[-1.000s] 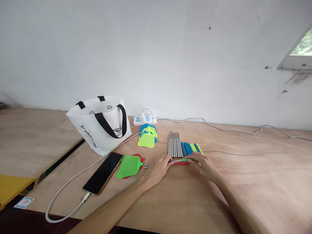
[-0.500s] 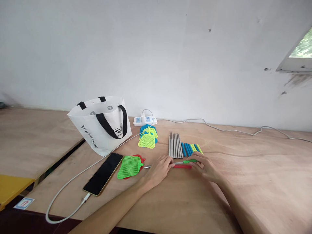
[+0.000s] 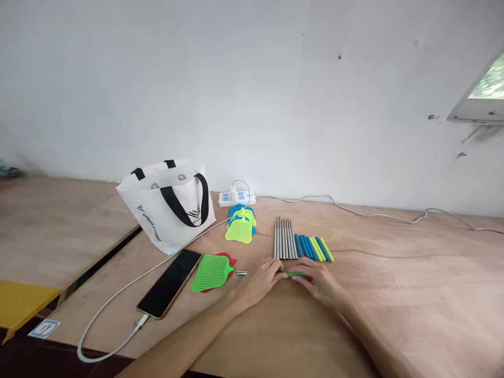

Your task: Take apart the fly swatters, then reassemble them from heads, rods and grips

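My left hand (image 3: 260, 282) is closed, its fingers over a thin metal rod (image 3: 242, 272) whose end pokes out on the left. In my right hand (image 3: 321, 286) a green handle sleeve (image 3: 296, 274) is pinched, its near end close to my left fingertips. A red handle sleeve (image 3: 310, 279) lies under my right fingers, mostly hidden. Just beyond my hands lies a row of metal telescopic rods (image 3: 285, 239). Beside it are several blue sleeves (image 3: 306, 248) and yellow sleeves (image 3: 326, 249). Left of my hands rests a green fly swatter head (image 3: 211, 273) over a red one (image 3: 228, 260).
Yellow and blue swatter heads (image 3: 239, 231) lie near a white power strip (image 3: 246, 197). A phone (image 3: 169, 283) on a white charging cable (image 3: 88, 325) sits at left, before a white bag (image 3: 151, 220) with black handles. A yellow surface (image 3: 27, 304) is at far left.
My right hand has moved left, toward my left hand, with the green sleeve. The stretch of metal rod between the hands is now covered. The view has shifted slightly.
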`<state>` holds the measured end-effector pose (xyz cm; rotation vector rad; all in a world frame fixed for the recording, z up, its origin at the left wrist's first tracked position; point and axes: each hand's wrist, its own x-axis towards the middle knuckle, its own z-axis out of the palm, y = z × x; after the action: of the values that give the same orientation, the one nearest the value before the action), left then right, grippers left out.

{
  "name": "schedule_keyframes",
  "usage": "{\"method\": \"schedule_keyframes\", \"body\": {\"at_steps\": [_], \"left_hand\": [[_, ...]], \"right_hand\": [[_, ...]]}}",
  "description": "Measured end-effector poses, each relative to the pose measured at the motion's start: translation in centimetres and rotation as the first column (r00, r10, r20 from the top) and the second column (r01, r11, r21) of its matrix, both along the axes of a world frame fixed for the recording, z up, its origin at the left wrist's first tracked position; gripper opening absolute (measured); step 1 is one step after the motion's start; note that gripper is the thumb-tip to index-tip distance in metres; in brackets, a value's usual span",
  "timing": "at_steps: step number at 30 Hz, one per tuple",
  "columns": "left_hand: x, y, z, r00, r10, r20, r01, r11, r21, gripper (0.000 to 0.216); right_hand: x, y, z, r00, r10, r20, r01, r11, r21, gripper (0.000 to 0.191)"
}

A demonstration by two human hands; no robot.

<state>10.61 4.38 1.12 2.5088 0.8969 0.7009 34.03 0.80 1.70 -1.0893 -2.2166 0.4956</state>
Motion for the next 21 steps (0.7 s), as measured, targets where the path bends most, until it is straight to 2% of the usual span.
{"method": "schedule_keyframes", "body": {"at_steps": [5, 10, 17, 21], "left_hand": [[-0.1, 0.0, 0.3, 0.999, -0.034, 0.038, 0.037, 0.996, -0.081, 0.014], [-0.1, 0.1, 0.0, 0.996, -0.083, 0.016, 0.084, 0.994, -0.07, 0.026], [-0.4, 0.0, 0.5, 0.996, -0.075, -0.053, 0.077, 0.997, 0.028, 0.025], [-1.2, 0.0, 1.4, 0.989, -0.053, -0.135, 0.07, 0.99, 0.123, 0.016]], "right_hand": [[-0.2, 0.1, -0.1, 1.0, 0.025, 0.002, -0.025, 0.999, 0.031, 0.025], [-0.7, 0.2, -0.5, 0.998, 0.061, -0.001, -0.061, 0.995, 0.081, 0.021], [-0.7, 0.2, 0.0, 0.985, 0.044, 0.165, -0.052, 0.998, 0.045, 0.022], [0.2, 0.3, 0.0, 0.98, -0.04, 0.197, 0.024, 0.996, 0.083, 0.019]]}}
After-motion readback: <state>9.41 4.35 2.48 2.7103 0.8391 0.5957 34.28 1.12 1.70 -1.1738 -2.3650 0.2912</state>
